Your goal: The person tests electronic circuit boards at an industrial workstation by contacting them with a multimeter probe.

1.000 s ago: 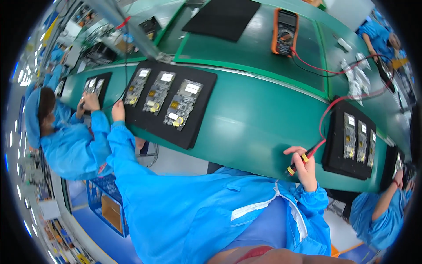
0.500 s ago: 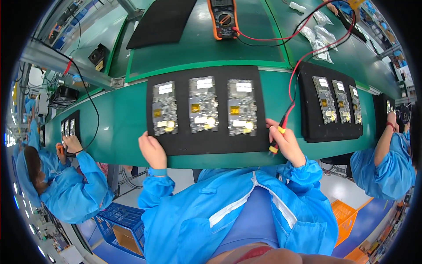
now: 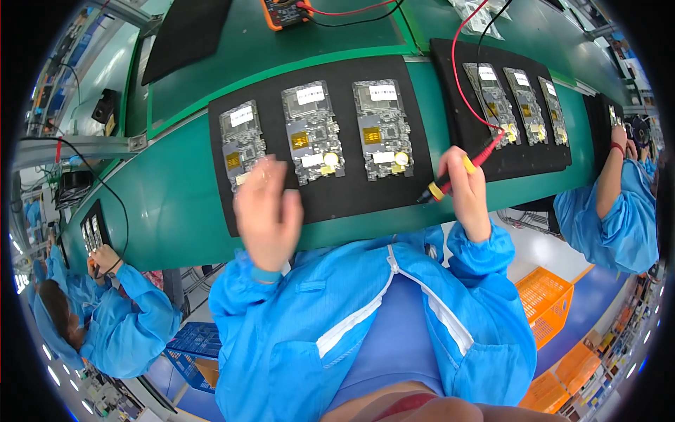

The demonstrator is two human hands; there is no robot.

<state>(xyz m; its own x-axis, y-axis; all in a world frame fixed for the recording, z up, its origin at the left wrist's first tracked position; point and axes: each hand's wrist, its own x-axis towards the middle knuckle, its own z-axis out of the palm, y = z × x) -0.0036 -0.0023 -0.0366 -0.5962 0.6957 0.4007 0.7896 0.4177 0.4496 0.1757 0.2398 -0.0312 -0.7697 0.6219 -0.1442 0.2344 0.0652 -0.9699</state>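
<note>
Three circuit boards lie in a row on a black foam mat (image 3: 344, 198): a left board (image 3: 242, 130), a middle board (image 3: 313, 133) and a right board (image 3: 383, 130). My left hand (image 3: 267, 211), smeared by motion, is raised over the mat's near left part with its thumb apart from its fingers. It holds nothing and hides the lower end of the left board. Off the mat's near right corner, my right hand (image 3: 470, 197) grips a pair of red and black test probes (image 3: 484, 152). Their tips point left and down, apart from the boards.
An orange multimeter (image 3: 285, 13) sits at the far side. To the right, another black mat (image 3: 520, 165) bears three more boards. A dark sheet (image 3: 186, 39) lies far left. Co-workers sit at both sides. Orange crates (image 3: 545, 302) and a blue crate (image 3: 193, 344) stand below the bench.
My left hand has left the mat's edge and lifted over the left board. My right hand, still holding the probes, has risen slightly, and the probes now tilt more. The view has shifted.
</note>
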